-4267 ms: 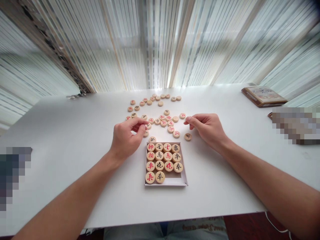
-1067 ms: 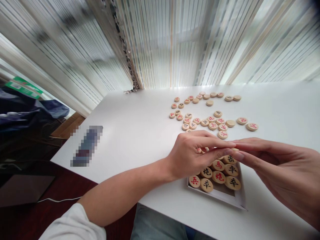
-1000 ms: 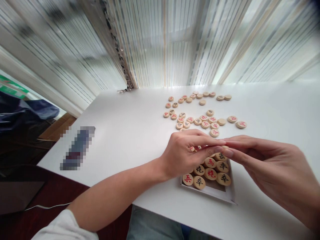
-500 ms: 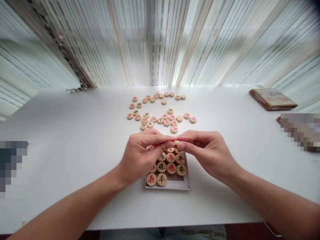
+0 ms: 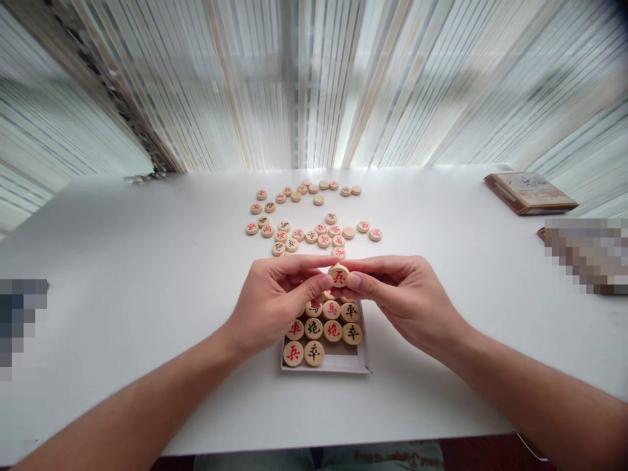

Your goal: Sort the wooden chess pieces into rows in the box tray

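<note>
- Just above the box's (image 5: 325, 368) far end, the red-marked disc (image 5: 338, 275) stands on edge, its face toward the camera.
- From either side, the left hand (image 5: 271, 302) and right hand (image 5: 409, 297) clamp its opposite rims with their fingers, both equally near.
- Beyond the box, loose discs (image 5: 314, 229) dot the surface (image 5: 147, 275).

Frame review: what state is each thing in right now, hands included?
left hand: shut, pinching the red-marked piece.
right hand: shut, pinching the same piece from the other side.
red-marked piece: lifted, face toward the camera.
shallow box: open, no lid, partly filled.
boxed pieces: flat, face up, in rows.
loose pieces: scattered flat on the table.
brown box: lying flat, far right.
</note>
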Demonstrator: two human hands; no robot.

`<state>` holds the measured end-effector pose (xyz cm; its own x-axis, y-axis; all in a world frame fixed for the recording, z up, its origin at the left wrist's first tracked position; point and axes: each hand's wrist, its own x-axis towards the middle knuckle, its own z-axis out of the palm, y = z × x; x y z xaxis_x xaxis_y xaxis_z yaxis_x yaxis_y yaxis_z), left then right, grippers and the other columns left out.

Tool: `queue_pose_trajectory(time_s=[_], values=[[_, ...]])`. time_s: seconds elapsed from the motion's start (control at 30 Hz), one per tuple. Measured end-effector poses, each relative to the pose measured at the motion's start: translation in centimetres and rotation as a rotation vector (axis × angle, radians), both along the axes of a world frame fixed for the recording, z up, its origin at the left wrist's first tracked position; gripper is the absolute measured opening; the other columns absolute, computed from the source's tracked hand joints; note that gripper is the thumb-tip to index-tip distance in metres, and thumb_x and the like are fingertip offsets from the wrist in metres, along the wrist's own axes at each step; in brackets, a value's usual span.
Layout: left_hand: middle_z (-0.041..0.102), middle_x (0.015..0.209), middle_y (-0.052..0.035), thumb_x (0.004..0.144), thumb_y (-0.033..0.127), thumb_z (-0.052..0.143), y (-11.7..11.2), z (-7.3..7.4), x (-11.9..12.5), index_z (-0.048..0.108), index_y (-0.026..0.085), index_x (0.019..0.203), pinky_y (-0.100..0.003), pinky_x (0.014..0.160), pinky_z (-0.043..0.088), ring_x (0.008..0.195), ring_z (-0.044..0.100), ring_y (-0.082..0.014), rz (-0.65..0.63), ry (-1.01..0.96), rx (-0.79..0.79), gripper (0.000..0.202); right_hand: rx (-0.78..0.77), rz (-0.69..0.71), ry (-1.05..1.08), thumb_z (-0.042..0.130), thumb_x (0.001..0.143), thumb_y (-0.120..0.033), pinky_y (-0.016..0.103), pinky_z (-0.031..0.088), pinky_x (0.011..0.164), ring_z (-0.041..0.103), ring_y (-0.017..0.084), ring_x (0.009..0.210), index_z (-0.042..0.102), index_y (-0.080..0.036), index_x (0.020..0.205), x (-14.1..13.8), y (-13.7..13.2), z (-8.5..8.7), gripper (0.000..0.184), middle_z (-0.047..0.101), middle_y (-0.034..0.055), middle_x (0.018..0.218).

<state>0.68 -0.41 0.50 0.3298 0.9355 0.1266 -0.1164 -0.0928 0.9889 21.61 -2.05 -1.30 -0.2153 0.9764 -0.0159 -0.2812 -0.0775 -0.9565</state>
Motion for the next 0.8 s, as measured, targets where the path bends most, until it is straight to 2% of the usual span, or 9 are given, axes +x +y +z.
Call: queue_pose_trajectory(time_s=[0.2,0.37,0.47,0.6,0.73,0.8], values=[[0.086,0.081,-0.0037,0.078,0.017,0.096,0.1,0.0,0.0,0.089,0.023,0.109,-0.013,0.064,0.065,0.063,0.076,-0.0100,-0.057,-0.091,-0.090,0.032,-0.005,0.005,0.015,0.095,0.084,-0.029,0.032,0.073,0.085,0.086,0.023,0.087,0.089,-0.024,0.108,-0.1,0.1,0.4,0.025,0.088,0.0087,0.098],[0.086,0.079,-0.0039,0.075,0.016,0.098,0.0,0.2,0.0,0.089,0.022,0.110,-0.015,0.063,0.068,0.060,0.079,-0.0126,-0.081,-0.118,-0.186,0.037,0.003,-0.012,-0.018,0.103,0.071,-0.027,0.028,0.072,0.080,0.085,0.022,0.084,0.090,-0.025,0.103,-0.2,0.0,0.7,0.034,0.087,0.0071,0.091],[0.087,0.082,-0.0046,0.075,0.016,0.098,-0.2,0.3,0.0,0.089,0.022,0.111,-0.017,0.065,0.070,0.064,0.082,-0.0153,-0.085,-0.096,-0.184,0.037,-0.019,-0.010,-0.005,0.106,0.063,-0.026,0.025,0.072,0.076,0.085,0.021,0.080,0.090,-0.024,0.098,-0.4,0.0,0.9,0.038,0.087,0.0061,0.087],[0.088,0.091,-0.0055,0.085,0.015,0.090,-0.5,0.0,0.1,0.088,0.021,0.114,-0.019,0.069,0.071,0.073,0.085,-0.0182,-0.075,-0.003,-0.024,0.030,-0.039,0.010,0.007,0.107,0.062,-0.023,0.018,0.069,0.070,0.082,0.016,0.072,0.090,-0.023,0.092,-0.5,0.0,1.2,0.034,0.086,0.0046,0.083],[0.088,0.101,-0.0061,0.091,0.010,0.081,-0.7,-0.5,-0.1,0.086,0.022,0.119,-0.019,0.074,0.070,0.081,0.085,-0.0170,-0.020,0.183,0.312,0.031,-0.072,0.013,-0.003,0.106,0.061,-0.019,0.014,0.065,0.066,0.080,0.013,0.068,0.089,-0.021,0.084,-0.5,0.0,1.3,0.029,0.085,0.0043,0.078],[0.088,0.100,-0.0055,0.091,0.005,0.079,-0.7,-0.6,-0.3,0.085,0.022,0.122,-0.017,0.072,0.068,0.080,0.083,-0.0147,-0.002,0.263,0.491,0.036,-0.087,0.009,-0.011,0.107,0.060,-0.019,0.014,0.063,0.063,0.077,0.011,0.063,0.088,-0.019,0.080,-0.5,0.0,1.3,0.027,0.083,0.0041,0.073]])
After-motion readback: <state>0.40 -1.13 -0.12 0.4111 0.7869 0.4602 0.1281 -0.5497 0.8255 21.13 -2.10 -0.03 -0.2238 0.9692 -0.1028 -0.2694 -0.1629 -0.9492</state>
